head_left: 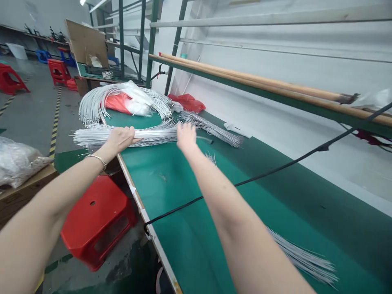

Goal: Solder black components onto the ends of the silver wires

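Observation:
A thick bundle of thin grey-white wires (153, 134) lies across the far part of the green-topped table (159, 175). My left hand (121, 138) is closed over the bundle near its left end, where loose wire ends fan out past the table edge. Farther right, my right hand (186, 135) grips the same bundle, fingers curled over its far side. Behind it, a large curved bundle of wires (92, 102) arches around a red and clear plastic bag (119, 102). A smaller wire bundle (217, 130) rests to the right of my right hand.
A black cord (269, 169) stretches diagonally across the table. More wires (306, 255) lie at the lower right, partly behind my right arm. A red stool (98, 212) stands beside the table's left edge. Wooden poles (245, 79) rest on the green rack at the right.

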Tool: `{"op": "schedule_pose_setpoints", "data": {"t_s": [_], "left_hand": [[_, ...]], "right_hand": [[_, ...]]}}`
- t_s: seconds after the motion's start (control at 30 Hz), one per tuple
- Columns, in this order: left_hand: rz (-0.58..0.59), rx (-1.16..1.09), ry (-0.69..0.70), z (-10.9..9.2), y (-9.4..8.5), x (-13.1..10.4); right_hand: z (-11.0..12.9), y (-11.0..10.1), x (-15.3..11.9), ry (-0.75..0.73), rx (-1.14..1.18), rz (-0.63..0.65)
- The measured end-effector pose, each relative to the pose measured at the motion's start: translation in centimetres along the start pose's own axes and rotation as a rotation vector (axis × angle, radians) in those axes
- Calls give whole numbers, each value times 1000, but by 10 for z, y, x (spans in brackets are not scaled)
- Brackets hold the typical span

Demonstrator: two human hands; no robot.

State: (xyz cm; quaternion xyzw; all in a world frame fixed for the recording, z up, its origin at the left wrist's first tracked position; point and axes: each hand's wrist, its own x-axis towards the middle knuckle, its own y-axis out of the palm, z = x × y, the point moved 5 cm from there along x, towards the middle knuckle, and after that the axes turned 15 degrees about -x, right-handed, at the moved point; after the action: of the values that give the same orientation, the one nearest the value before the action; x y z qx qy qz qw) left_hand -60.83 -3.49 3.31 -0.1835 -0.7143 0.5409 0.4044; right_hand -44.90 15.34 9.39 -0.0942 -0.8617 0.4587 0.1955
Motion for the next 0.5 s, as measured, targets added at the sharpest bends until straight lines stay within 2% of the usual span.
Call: {"op": "schedule_pose_setpoints", "data": {"t_s": [0.1, 0.2, 0.27, 0.33, 0.4, 0.5], "left_hand": [[115, -73, 0, -3, 43, 12], [170, -111, -3, 5, 59, 12], [189, -108, -16, 12, 59, 12], [205, -92, -33, 15, 55, 12], [218, -69, -54, 13, 53, 13], [230, -50, -55, 4, 49, 18]], "right_hand": [[58, 32, -29, -75, 80, 124], [99, 55, -47, -107, 159, 195], [108, 60, -48, -110, 203, 225], [106, 59, -46, -127, 242, 245], [101, 51, -47, -157, 275, 246], [101, 27, -62, -211, 321, 186]]}}
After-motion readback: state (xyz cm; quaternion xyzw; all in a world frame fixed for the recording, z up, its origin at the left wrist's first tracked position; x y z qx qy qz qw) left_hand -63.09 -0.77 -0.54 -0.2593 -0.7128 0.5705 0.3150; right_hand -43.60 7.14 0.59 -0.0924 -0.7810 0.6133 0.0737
